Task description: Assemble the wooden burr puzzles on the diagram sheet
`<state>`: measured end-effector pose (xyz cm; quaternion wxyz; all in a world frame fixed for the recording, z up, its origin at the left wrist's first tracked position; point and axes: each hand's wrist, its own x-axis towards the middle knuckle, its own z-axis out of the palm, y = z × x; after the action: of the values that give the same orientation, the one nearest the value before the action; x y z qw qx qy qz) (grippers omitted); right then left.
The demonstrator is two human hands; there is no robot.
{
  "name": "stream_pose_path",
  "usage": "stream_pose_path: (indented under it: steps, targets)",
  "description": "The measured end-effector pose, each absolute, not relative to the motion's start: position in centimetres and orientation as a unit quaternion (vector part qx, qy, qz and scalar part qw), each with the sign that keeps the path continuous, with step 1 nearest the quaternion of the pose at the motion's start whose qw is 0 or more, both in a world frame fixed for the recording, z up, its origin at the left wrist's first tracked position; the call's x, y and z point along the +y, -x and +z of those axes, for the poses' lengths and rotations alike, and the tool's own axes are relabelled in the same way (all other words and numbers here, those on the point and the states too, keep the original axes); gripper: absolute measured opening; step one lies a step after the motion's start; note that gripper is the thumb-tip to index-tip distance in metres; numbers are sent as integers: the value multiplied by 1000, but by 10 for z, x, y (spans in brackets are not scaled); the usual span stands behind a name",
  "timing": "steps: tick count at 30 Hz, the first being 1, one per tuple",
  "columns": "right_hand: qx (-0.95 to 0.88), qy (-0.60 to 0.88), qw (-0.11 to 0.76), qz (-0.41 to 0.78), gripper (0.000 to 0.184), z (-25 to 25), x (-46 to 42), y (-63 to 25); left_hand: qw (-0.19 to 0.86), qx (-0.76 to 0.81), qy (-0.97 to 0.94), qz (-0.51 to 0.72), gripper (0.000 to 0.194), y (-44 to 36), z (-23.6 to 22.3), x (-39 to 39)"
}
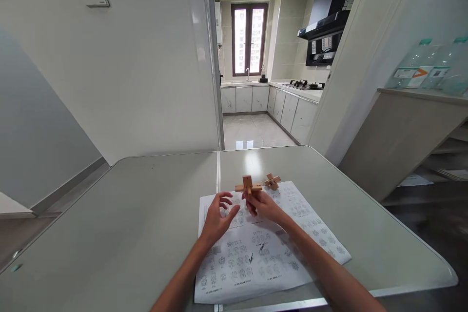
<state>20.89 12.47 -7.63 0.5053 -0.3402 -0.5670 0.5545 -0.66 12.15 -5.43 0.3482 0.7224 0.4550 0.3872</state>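
My right hand (261, 204) grips a wooden interlocking puzzle (247, 185), a cross of several light-brown bars, raised above the paper. Just to its left my left hand (219, 217) hovers with fingers curved and apart, holding nothing. Under both hands lies a large printed instruction sheet (252, 278), covered in small diagrams, with a couple of dark check marks near its middle. Another wooden puzzle (272, 182) of crossed bars rests by the sheet's far edge, right of the held one. My right fingers hide the lower part of the held puzzle.
The pale table (146, 234) has a metal seam (218, 170) running across it. Beyond it, a doorway leads to a kitchen with a window (249, 39). On the right, large water bottles (417, 66) stand on a shelf (409, 122). A white wall (157, 68) rises at left.
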Motion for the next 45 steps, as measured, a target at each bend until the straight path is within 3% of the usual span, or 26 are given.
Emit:
stream_pose_path:
  steps: [7, 21, 33, 39, 45]
  targets:
    - [-665, 356, 436, 492, 28, -76, 111, -197, 438, 370, -724, 384, 87, 11, -52, 120]
    - [-683, 351, 433, 472, 40, -63, 103, -189, 495, 339, -674, 432, 80, 13, -61, 131]
    - [-703, 365, 458, 404, 35, -72, 106, -182, 549, 327, -617, 459, 82, 13, -60, 132]
    - [-674, 378, 485, 410, 26, -74, 112, -185, 466, 348, -673, 456, 81, 12, -54, 127]
    - [-564, 372, 547, 495, 42, -68, 116, -196, 331, 403, -732, 439, 84, 8, -45, 116]
